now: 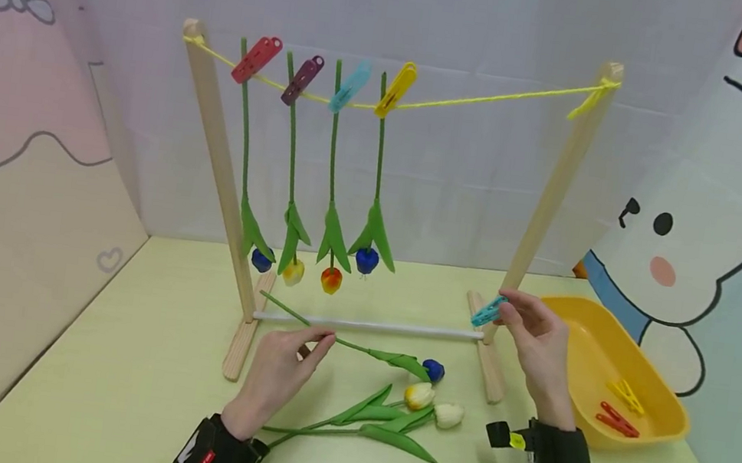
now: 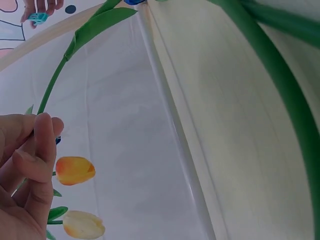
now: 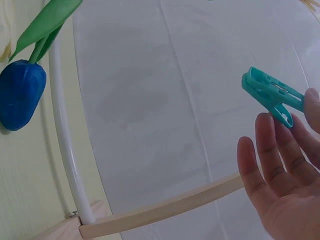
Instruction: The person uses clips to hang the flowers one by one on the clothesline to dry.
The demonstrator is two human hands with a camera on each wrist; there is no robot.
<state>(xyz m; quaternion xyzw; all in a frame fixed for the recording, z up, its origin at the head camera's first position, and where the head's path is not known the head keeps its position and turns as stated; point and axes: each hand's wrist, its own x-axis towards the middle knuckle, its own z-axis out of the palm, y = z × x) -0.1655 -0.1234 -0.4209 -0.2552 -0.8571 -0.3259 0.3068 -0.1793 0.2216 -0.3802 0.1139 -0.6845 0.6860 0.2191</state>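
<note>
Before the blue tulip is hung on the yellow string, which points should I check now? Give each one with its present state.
1. Left hand pinches the blue tulip by its stem: ok.
2. Right hand holds the teal clothespin: ok.
3. Clothespin jaws opened: cannot tell.
4. Free yellow string right of the yellow clothespin: ok.
5. Tulip lifted off the table: not ok, it lies there.
</note>
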